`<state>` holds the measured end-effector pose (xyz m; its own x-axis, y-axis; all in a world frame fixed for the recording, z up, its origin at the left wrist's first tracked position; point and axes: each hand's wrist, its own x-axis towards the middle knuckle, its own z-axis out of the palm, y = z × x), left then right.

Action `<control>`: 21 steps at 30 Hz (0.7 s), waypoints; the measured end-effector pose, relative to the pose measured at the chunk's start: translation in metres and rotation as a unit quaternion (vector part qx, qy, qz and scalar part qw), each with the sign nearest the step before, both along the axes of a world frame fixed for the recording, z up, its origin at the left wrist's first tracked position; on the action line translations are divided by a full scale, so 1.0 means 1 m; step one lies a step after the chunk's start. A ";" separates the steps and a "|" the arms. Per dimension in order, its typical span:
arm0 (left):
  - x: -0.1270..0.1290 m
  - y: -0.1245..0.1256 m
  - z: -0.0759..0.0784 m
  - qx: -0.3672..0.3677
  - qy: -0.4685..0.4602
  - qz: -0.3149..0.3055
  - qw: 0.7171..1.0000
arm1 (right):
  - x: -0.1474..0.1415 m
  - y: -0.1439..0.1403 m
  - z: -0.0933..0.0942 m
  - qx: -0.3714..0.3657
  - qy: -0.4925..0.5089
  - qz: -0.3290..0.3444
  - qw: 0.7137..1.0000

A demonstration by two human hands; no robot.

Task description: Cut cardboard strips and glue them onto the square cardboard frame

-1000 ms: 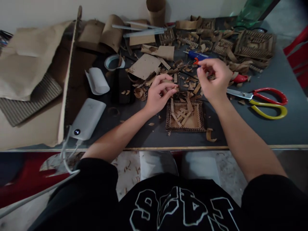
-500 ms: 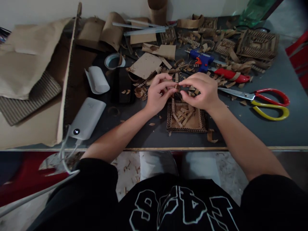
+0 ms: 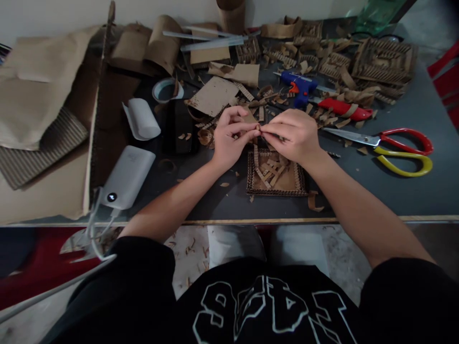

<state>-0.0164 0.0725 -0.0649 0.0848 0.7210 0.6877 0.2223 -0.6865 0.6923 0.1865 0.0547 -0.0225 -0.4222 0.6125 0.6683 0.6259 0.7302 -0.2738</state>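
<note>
My left hand [image 3: 229,136] and my right hand [image 3: 292,134] meet fingertip to fingertip over the dark table [image 3: 215,200], both pinching one small cardboard strip [image 3: 256,127]. Just below them lies a square cardboard tray [image 3: 276,179] with a corrugated rim and several loose strips inside. Cardboard scraps [image 3: 208,136] litter the table around my hands.
Red and yellow scissors [image 3: 394,145] lie to the right, a blue glue gun [image 3: 299,86] and a red knife [image 3: 344,109] behind my hands. A white power bank [image 3: 125,177] with a cable, a white roll [image 3: 141,119], a tape ring [image 3: 167,90] and cardboard sheets [image 3: 36,95] fill the left.
My right hand came down from near the glue gun to meet my left hand, and both now pinch the small strip together. The left hand barely moved.
</note>
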 end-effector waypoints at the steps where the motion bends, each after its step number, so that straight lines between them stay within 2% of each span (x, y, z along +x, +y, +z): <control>1: 0.000 0.000 0.000 -0.003 0.004 -0.001 1.000 | 0.000 0.000 0.000 0.001 0.001 0.002 1.000; 8: -0.001 -0.004 0.003 0.007 0.045 0.003 0.999 | -0.003 -0.003 0.004 -0.021 0.003 0.001 1.000; 21: -0.001 -0.009 0.010 0.015 0.047 0.014 0.999 | -0.004 -0.006 -0.002 -0.043 0.010 -0.008 0.999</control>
